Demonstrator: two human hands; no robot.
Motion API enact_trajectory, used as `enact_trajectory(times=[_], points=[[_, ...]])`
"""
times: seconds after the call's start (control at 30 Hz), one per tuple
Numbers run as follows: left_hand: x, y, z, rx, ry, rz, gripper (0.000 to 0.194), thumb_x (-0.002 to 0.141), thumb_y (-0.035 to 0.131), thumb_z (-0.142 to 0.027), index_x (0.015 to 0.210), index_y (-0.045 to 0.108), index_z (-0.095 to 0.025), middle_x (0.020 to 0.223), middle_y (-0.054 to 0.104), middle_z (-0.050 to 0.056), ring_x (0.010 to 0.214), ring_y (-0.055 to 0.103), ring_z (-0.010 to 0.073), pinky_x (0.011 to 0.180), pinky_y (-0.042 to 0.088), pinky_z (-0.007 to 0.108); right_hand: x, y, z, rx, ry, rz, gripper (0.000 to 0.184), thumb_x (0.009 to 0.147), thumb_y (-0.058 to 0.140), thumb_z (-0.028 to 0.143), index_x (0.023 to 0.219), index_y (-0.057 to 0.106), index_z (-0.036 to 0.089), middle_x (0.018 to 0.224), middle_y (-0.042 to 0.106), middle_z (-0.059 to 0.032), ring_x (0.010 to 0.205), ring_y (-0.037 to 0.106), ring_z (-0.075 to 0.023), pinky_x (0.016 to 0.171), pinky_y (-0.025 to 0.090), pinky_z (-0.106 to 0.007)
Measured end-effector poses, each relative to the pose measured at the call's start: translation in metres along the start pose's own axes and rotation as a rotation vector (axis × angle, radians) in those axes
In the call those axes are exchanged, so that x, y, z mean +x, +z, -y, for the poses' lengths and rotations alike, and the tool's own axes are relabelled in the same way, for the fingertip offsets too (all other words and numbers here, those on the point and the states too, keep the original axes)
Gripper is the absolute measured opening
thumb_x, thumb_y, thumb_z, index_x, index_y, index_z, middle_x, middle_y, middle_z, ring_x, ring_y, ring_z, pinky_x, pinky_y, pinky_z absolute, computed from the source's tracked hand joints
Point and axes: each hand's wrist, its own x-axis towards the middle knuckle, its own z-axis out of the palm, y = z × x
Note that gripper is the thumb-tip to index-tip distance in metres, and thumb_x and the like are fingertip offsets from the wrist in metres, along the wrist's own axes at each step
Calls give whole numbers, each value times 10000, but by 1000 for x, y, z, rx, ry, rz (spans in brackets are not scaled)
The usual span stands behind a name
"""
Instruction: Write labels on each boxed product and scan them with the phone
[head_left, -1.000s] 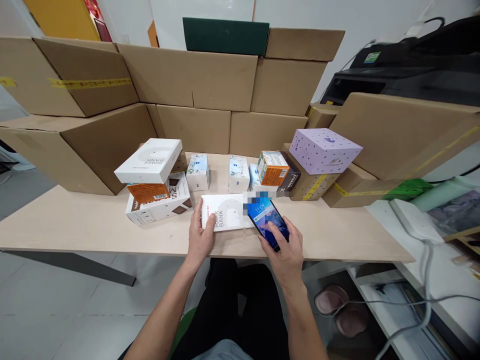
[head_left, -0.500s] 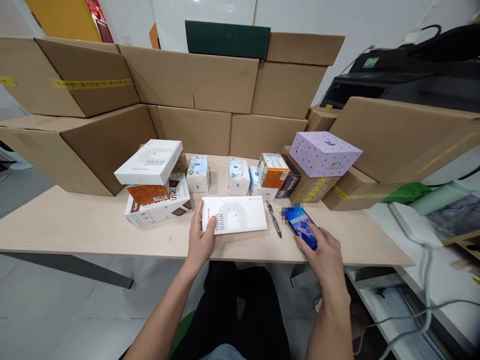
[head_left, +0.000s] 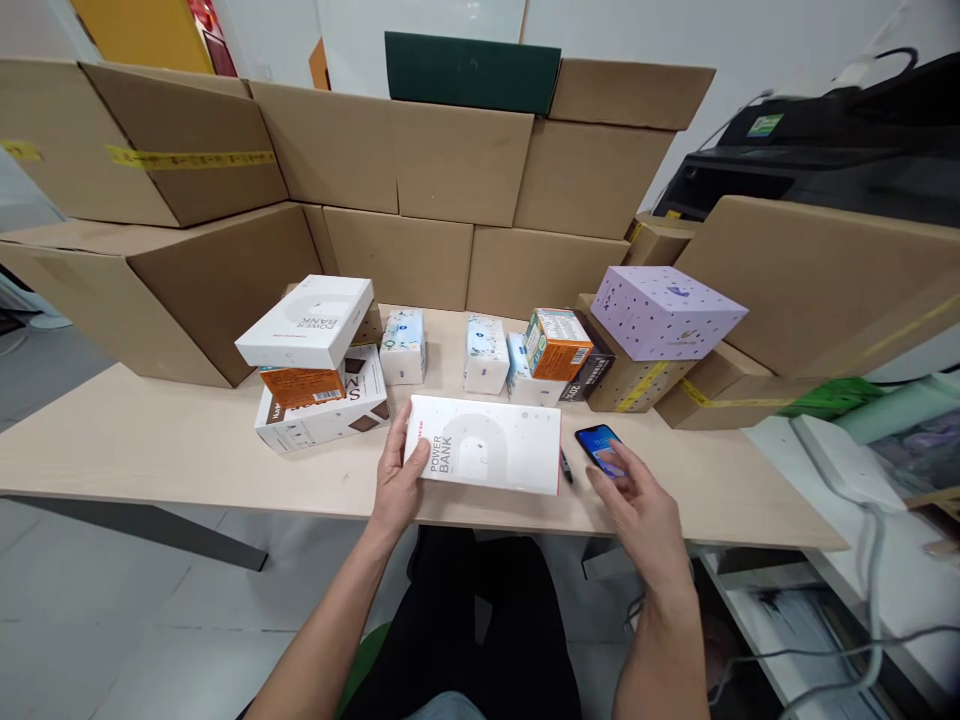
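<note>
My left hand (head_left: 401, 470) grips the left end of a white power bank box (head_left: 487, 445), thumb on its printed face. The box is tilted towards me over the front of the table, and it partly covers a dark pen (head_left: 566, 468). Just to the right, a phone (head_left: 595, 440) lies on the tabletop with its screen lit blue. My right hand (head_left: 641, 505) hovers over the phone's near end, thumb and fingers apart with nothing held; the fingers hide part of the phone.
On the left, another power bank box (head_left: 311, 320) tops a stack with an orange box (head_left: 304, 385) and a white carton (head_left: 322, 410). Small white boxes (head_left: 486, 355) stand at the back. A lilac box (head_left: 664, 310) sits on brown cartons at right. Cardboard walls (head_left: 397, 255) surround the table.
My right hand has let go of the phone, which now lies flat on the table. The power bank box has come nearer and to the right, covering much of the pen.
</note>
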Motion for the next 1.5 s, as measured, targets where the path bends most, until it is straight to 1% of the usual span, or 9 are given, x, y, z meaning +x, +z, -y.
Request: enact_trajectory(times=[0.17,0.27,0.43,0.53,0.67,0.87,1.03,1.2,1.5], points=[[0,-5,2,-169,-64,-1,717,866,642,-467,1511,364,-324,1607,339,41,1472,339,283,1183,347,413,-13,21,33,543,55,403,657,834,645,544,1385,521,207,1109,678,-100,539,477,-76,448,412,-224],[0,-7,0,-275,-107,-5,705,825,694,-462,1470,440,-331,1583,389,31,1468,343,303,1185,338,430,-20,21,42,611,55,487,540,852,653,502,1302,582,211,972,680,-62,484,424,-47,399,344,-191],[-1,-7,0,-349,-125,6,642,804,730,-427,1405,525,-337,1542,456,23,1446,378,301,1158,368,409,-33,11,57,575,61,535,514,824,718,398,1291,560,252,1058,676,-64,572,501,-71,418,378,-179],[1,-6,2,-366,-100,-25,628,829,709,-410,1418,505,-336,1463,539,46,1335,513,262,1071,447,361,-39,10,64,573,43,442,477,825,713,389,1252,565,234,1025,687,-66,580,516,-86,416,396,-186],[6,-4,2,-432,-108,-109,598,854,670,-418,1413,481,-324,1226,645,62,964,669,155,849,523,291,-32,20,75,602,-50,116,437,821,711,374,1200,554,225,965,702,-49,587,555,-100,478,465,-216],[5,-2,3,-361,-104,-114,484,831,705,-340,1288,565,-262,1042,644,28,852,646,113,823,506,272,32,56,100,382,-250,-293,489,797,700,414,1200,534,193,1065,707,-100,648,615,-140,608,520,-289],[4,-2,6,-324,-91,-88,483,822,715,-332,1274,565,-249,981,649,19,848,641,120,838,510,285,87,95,112,106,-330,-346,429,789,640,406,1126,546,159,1024,694,-113,681,616,-187,731,522,-372],[4,-2,7,-329,-70,-78,470,815,725,-334,1249,577,-231,918,652,18,872,626,133,850,517,298,105,122,110,-4,-382,-363,348,795,610,386,1054,525,170,1056,640,-148,950,607,-270,845,498,-423],[3,-2,7,-324,-70,-66,454,821,723,-322,1242,580,-230,894,649,11,854,624,132,833,507,291,105,122,108,-76,-404,-400,512,802,668,416,1200,480,154,1042,593,-128,947,573,-265,809,493,-415]])
